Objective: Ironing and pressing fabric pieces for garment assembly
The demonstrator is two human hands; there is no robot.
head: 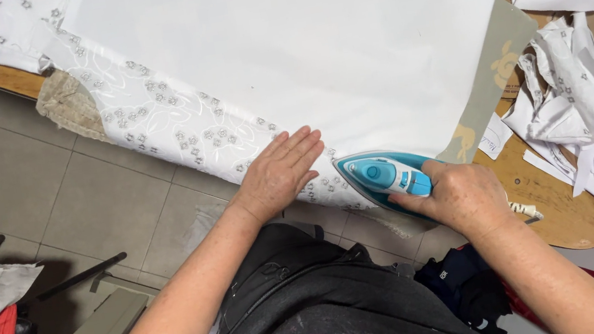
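Observation:
My right hand (467, 198) grips the handle of a turquoise and white iron (384, 174), whose tip points left along the near edge of a wooden table (571, 215). The iron rests on white embroidered fabric (170, 119) that hangs over that edge. A plain white sheet (308, 38) lies on top of the fabric. My left hand (280, 171) lies flat, fingers together, pressing the fabric just left of the iron's tip.
A heap of white fabric scraps (588, 97) and cardboard pieces lies on the table at the right. A grey-green strip with pale motifs (493, 76) lies beside the sheet. Grey floor tiles (12, 172) show at the left, with bags and metal legs at lower left.

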